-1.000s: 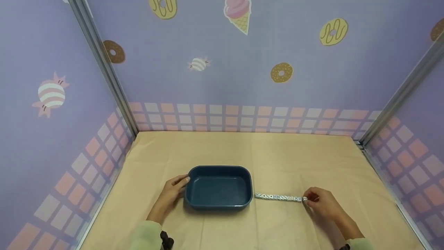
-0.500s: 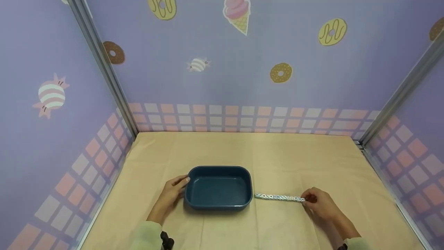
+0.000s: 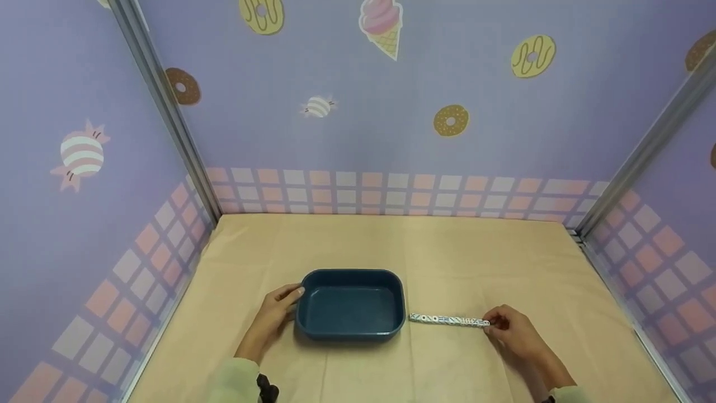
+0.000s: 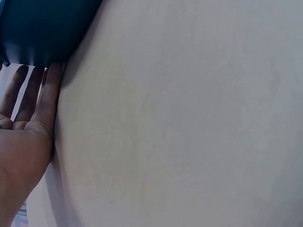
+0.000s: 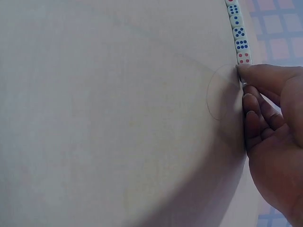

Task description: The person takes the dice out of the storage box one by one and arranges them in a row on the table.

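A dark teal rectangular dish [image 3: 350, 336] stands left of centre in the head view with nothing in it. At its left end is my left hand [image 3: 273, 314]; the thumb lies at the rim and the straight fingers [image 4: 49, 92] touch the outer wall. A straight row of white dice [image 3: 444, 319] with blue and red pips runs rightward from beside the dish. My right hand [image 3: 516, 333] is at the row's right end, thumb and fingertips pinching the end die, which the thumb mostly hides in the right wrist view. A die with red pips [image 5: 244, 58] adjoins the thumb.
A beige cloth [image 3: 391, 240] covers the table. Purple walls [image 3: 358, 134] with painted sweets enclose it at the back and both sides, with metal posts [image 3: 162, 101] at the corners.
My right hand has shifted slightly left, bringing the end die up against the row. The left hand and the dish stay in place.
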Demonstrator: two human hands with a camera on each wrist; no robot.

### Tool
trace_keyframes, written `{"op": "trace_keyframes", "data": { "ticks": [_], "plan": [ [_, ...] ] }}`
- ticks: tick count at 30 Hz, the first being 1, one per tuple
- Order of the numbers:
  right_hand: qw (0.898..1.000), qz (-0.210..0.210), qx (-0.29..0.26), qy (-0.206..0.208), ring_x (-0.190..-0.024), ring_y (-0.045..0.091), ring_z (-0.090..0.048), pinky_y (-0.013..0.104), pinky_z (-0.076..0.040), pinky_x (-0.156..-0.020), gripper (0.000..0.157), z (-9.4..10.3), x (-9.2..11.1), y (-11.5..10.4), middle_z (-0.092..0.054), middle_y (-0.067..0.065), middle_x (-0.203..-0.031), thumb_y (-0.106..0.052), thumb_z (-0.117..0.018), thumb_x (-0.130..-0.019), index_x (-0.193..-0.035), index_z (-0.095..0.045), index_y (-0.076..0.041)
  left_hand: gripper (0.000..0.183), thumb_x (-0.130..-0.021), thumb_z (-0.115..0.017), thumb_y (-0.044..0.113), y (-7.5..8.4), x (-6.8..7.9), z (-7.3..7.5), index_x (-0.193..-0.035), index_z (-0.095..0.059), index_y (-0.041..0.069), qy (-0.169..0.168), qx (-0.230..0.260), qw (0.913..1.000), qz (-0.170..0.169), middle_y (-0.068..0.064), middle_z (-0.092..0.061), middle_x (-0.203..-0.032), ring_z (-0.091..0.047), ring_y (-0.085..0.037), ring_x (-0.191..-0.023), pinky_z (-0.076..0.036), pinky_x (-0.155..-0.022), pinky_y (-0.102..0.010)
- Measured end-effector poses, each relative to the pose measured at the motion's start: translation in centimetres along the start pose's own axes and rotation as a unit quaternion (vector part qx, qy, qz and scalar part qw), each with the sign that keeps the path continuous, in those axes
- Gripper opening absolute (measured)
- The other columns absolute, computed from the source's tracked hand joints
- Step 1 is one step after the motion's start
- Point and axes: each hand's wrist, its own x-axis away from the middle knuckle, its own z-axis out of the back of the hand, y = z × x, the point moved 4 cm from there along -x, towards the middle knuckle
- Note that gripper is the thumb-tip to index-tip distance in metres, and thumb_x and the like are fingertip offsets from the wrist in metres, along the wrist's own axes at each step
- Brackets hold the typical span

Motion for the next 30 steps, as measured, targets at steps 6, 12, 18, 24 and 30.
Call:
{"op": "trace_keyframes", "data": {
  "ticks": [6, 12, 18, 24, 30],
  "plan": [
    [1.0, -0.009, -0.022, -0.017, -0.092, 0.021, -0.057, 0.024, -0.052, -0.07, 0.02, 0.0, 0.3, 0.3, -0.063, 0.009, -0.105, -0.001, -0.076, -0.096, -0.114, -0.069, -0.007, 0.048, -0.104, -0.071, 0.03, -0.1, 0.0, -0.3, -0.142, -0.064, 0.0, -0.014, 0.015, 0.9998, -0.002, -0.022, -0.063, -0.14, -0.07, -0.033, -0.117, -0.062, -0.089, -0.036],
    [1.0, -0.011, -0.01, -0.023, -0.095, 0.021, -0.057, 0.024, -0.05, -0.078, 0.024, -0.1, 0.7, 0.6, -0.063, 0.007, -0.106, -0.004, -0.077, -0.096, -0.117, -0.068, -0.008, 0.049, -0.104, -0.072, 0.031, -0.6, 0.1, -0.4, -0.142, -0.064, 0.0, -0.008, 0.01, 0.9999, -0.002, -0.021, -0.063, -0.14, -0.07, -0.03, -0.118, -0.061, -0.089, -0.035],
    [0.999, 0.0, -0.037, -0.032, -0.099, 0.022, -0.057, 0.024, -0.05, -0.081, 0.032, -0.2, 0.4, 0.1, -0.063, 0.01, -0.111, -0.007, -0.08, -0.094, -0.122, -0.066, -0.004, 0.052, -0.103, -0.073, 0.033, -0.2, 0.0, 0.2, -0.145, -0.062, 0.005, -0.005, -0.002, 1.0, -0.001, -0.017, -0.061, -0.143, -0.066, -0.03, -0.123, -0.06, -0.093, -0.035],
    [0.994, 0.015, -0.087, -0.06, -0.108, 0.029, -0.061, 0.025, -0.053, -0.085, 0.045, 0.4, -0.1, -1.2, -0.065, 0.021, -0.125, -0.009, -0.078, -0.097, -0.134, -0.059, 0.006, 0.06, -0.107, -0.067, 0.034, 0.8, 0.5, 0.5, -0.157, -0.047, 0.009, 0.006, -0.008, 0.9999, 0.013, -0.018, -0.05, -0.156, -0.056, -0.035, -0.136, -0.056, -0.102, -0.042],
    [0.998, 0.059, -0.011, -0.031, -0.113, 0.032, -0.059, 0.04, -0.054, -0.089, 0.044, 2.3, -1.0, -4.9, -0.061, 0.02, -0.13, -0.022, -0.072, -0.104, -0.139, -0.06, 0.001, 0.06, -0.107, -0.067, 0.03, 5.3, 0.6, -0.4, -0.158, -0.045, 0.009, 0.029, -0.089, 0.9943, -0.05, -0.021, -0.048, -0.156, -0.053, -0.04, -0.14, -0.048, -0.111, -0.055]
  ]
}}
